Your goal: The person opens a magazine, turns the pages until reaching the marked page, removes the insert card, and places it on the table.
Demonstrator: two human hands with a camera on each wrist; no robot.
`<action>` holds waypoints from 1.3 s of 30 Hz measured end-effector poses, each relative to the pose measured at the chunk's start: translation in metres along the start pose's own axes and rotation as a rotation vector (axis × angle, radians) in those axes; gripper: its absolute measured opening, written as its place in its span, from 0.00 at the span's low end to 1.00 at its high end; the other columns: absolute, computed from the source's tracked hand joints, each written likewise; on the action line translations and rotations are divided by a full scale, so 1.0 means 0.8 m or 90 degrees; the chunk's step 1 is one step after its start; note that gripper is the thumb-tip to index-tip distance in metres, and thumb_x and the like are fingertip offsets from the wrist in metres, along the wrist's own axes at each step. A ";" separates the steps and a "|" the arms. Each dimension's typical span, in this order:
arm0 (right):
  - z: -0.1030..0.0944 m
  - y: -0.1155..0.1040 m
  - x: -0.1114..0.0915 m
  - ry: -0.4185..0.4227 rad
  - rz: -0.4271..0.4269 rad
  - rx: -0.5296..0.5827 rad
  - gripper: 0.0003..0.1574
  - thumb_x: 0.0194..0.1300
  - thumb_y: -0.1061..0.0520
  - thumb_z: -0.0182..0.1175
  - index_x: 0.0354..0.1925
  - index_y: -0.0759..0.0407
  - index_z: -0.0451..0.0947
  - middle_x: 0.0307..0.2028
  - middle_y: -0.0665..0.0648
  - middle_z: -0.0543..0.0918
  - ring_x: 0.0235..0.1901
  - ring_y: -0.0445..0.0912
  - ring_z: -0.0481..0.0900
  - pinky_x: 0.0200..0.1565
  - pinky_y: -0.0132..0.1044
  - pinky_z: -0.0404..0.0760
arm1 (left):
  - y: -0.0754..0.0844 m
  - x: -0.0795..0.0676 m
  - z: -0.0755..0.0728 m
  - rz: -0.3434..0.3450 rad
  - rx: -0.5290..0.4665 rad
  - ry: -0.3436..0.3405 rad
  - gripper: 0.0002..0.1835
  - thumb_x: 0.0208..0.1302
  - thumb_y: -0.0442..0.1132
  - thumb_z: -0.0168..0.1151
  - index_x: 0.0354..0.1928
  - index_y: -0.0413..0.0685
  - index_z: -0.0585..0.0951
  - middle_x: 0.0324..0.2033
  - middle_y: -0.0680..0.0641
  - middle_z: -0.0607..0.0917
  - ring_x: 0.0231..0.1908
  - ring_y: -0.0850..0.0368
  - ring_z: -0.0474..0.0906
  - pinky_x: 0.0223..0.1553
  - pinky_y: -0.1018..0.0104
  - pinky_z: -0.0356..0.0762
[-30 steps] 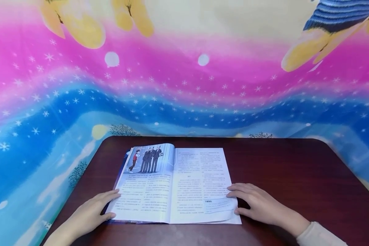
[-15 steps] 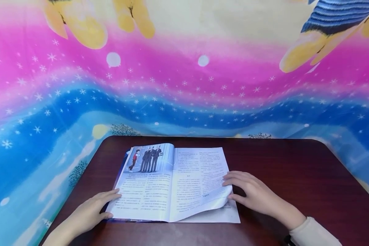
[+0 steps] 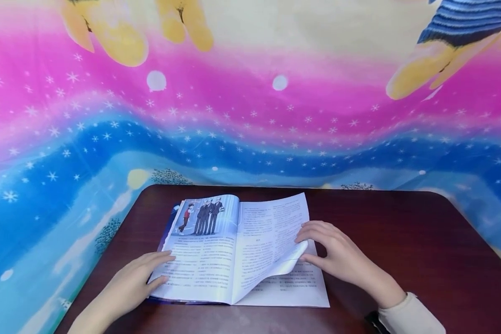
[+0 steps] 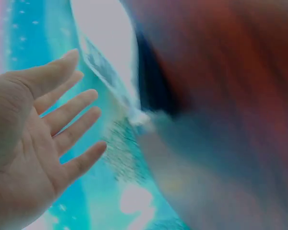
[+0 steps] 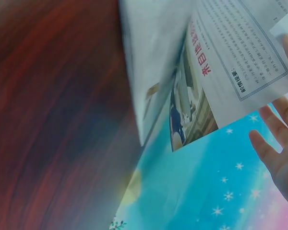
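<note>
An open magazine [image 3: 204, 264] lies on the dark wooden table, its left page topped by a drawing [image 3: 204, 215] of figures in suits. My left hand [image 3: 129, 283] rests at the lower left edge with fingers extended over the margin; the left wrist view shows that hand [image 4: 33, 139] with fingers spread. My right hand [image 3: 340, 253] pinches the lower outer part of the right page [image 3: 260, 232], which curls upward off the sheet [image 3: 300, 287] beneath. Seen in the right wrist view, the lifted page's underside [image 5: 230, 81] carries print and a coloured picture.
The dark reddish-brown table [image 3: 401, 241] has rounded far corners and extends to the right of the magazine. Behind it hangs a pink and blue cloth [image 3: 250, 116] with snowflakes and cartoon feet, coming down to the table's far edge.
My right hand has taken the right page's lower corner and raised it up and leftward, baring the sheet below. The left hand has slid slightly right onto the left page.
</note>
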State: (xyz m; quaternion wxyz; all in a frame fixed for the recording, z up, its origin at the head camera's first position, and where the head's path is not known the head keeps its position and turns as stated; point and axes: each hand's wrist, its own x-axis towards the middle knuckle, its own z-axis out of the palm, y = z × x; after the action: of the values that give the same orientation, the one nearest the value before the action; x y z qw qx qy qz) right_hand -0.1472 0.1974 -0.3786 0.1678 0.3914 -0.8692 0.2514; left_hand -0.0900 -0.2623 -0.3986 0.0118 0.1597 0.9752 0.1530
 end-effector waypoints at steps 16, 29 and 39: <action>-0.001 -0.019 0.027 0.043 0.006 0.043 0.28 0.50 0.55 0.78 0.50 0.47 0.81 0.48 0.43 0.81 0.55 0.43 0.74 0.59 0.40 0.68 | 0.132 0.060 0.000 0.223 -0.122 0.137 0.24 0.65 0.47 0.68 0.63 0.62 0.78 0.59 0.61 0.80 0.59 0.59 0.75 0.59 0.51 0.74; 0.003 -0.038 0.047 0.067 0.000 0.087 0.27 0.54 0.50 0.76 0.53 0.49 0.81 0.49 0.44 0.81 0.53 0.42 0.74 0.55 0.39 0.72 | 0.198 0.090 0.012 0.369 -0.192 0.194 0.35 0.58 0.46 0.74 0.68 0.57 0.73 0.62 0.57 0.77 0.61 0.60 0.74 0.59 0.56 0.74; 0.001 -0.044 0.054 0.070 0.001 0.084 0.26 0.56 0.46 0.75 0.52 0.50 0.81 0.48 0.44 0.82 0.54 0.42 0.74 0.58 0.41 0.71 | 0.203 0.096 0.016 0.387 -0.170 0.242 0.33 0.60 0.35 0.72 0.67 0.54 0.73 0.63 0.54 0.77 0.61 0.58 0.74 0.59 0.59 0.74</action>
State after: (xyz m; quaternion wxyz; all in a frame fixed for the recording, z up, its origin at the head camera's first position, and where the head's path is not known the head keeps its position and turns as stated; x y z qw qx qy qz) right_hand -0.1483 0.1513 -0.3472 0.1892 0.3863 -0.8405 0.3295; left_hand -0.1117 -0.0881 -0.3600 -0.1942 0.4074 0.8396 0.3024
